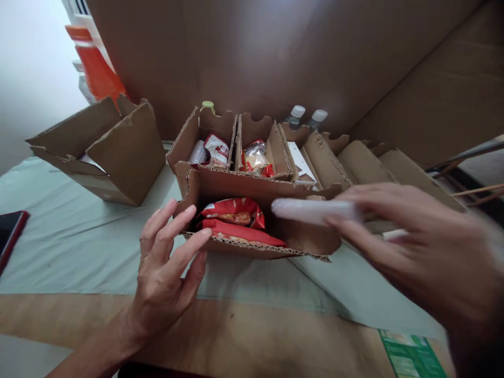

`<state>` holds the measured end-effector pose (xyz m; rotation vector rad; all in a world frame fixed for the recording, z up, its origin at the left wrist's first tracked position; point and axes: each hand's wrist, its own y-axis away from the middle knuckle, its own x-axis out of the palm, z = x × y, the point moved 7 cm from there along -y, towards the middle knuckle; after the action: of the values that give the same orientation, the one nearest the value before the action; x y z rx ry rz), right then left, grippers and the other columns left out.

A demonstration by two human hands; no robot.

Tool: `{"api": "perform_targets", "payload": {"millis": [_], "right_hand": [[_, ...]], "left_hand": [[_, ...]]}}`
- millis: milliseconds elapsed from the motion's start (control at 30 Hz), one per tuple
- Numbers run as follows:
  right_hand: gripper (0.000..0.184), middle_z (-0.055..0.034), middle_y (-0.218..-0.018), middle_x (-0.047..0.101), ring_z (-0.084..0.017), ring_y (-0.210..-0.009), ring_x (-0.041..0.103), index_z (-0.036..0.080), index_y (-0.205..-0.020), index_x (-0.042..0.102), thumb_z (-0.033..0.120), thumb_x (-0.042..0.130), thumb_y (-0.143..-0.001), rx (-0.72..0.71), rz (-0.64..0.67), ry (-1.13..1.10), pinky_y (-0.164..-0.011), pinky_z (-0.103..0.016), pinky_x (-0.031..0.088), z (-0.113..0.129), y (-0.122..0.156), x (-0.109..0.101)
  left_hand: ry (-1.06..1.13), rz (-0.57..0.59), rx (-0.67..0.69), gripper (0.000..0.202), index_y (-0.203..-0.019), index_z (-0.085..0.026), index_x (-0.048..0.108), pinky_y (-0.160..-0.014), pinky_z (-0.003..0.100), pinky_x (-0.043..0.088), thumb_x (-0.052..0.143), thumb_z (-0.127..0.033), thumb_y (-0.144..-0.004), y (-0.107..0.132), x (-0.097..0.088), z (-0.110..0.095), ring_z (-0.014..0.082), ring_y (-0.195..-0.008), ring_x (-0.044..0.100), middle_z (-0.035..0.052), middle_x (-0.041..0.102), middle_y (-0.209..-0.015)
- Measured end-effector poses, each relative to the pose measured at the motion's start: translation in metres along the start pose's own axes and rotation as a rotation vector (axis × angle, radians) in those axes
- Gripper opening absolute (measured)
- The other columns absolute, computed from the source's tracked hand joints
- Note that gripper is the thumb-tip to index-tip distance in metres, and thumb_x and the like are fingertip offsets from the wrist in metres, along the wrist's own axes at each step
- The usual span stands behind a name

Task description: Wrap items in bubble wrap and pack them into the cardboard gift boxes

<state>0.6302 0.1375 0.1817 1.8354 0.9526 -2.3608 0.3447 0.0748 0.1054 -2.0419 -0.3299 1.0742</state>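
Observation:
My right hand (417,236), smeared by motion, pinches a whitish, slightly see-through slim object (315,208) whose kind I cannot make out. It is held level over the right part of a low cardboard box (303,254). Inside that box, on the left, two red snack packets (244,233) lean one behind the other. My left hand (167,262) is at the box's front left corner with fingers apart and nothing in them. Its index fingertip overlaps the front packet; whether it touches is unclear.
Behind stands a row of cardboard compartments (263,176) with packets and a white card (301,163). Two white-capped bottles (298,112) rise behind them. Another cardboard box (129,152) and an orange bottle (96,68) are at left. A phone (11,236) lies on the pale green cloth (90,252).

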Motion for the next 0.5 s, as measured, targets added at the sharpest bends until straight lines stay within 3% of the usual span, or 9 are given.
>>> {"api": "perform_targets", "payload": {"millis": [100,200,333,500], "right_hand": [[0.027,-0.0088,-0.083,0.071,-0.024,-0.079,0.06,0.024,-0.077,0.074,0.043,0.063,-0.092,-0.155,0.179,0.262,-0.073,-0.038,0.043,0.02,-0.041,0.052],[0.008,-0.0066,-0.069,0.07,-0.022,-0.068,0.061,0.022,-0.08,0.072,0.03,0.071,-0.08,-0.162,0.367,0.355,-0.069,-0.036,0.039,0.023,-0.056,0.087],[0.004,-0.0044,-0.058,0.067,-0.021,-0.057,0.063,0.022,-0.076,0.068,0.018,0.069,-0.076,-0.153,0.503,0.369,-0.062,-0.034,0.037,0.028,-0.058,0.106],[0.014,-0.0093,-0.065,0.072,-0.024,-0.062,0.069,0.019,-0.07,0.069,0.024,0.067,-0.083,-0.165,0.602,0.379,-0.061,-0.034,0.041,0.035,-0.057,0.119]], "left_hand": [[0.028,-0.007,-0.016,0.052,-0.133,-0.029,0.061,-0.119,0.06,0.041,0.065,-0.001,-0.088,0.004,-0.001,0.0,0.0351,-0.149,0.045,0.0098,0.06,-0.145],[0.047,0.004,-0.039,0.054,-0.133,-0.031,0.061,-0.119,0.061,0.04,0.065,-0.001,-0.088,0.006,-0.001,0.001,0.0349,-0.149,0.045,0.009,0.061,-0.144],[0.061,0.009,-0.035,0.054,-0.134,-0.03,0.061,-0.12,0.061,0.039,0.064,-0.001,-0.088,0.005,0.0,0.002,0.0345,-0.149,0.045,0.0092,0.062,-0.142],[0.077,0.006,-0.038,0.058,-0.139,-0.031,0.059,-0.121,0.062,0.039,0.064,-0.001,-0.089,0.004,0.0,0.001,0.0345,-0.149,0.045,0.0077,0.061,-0.146]]}}
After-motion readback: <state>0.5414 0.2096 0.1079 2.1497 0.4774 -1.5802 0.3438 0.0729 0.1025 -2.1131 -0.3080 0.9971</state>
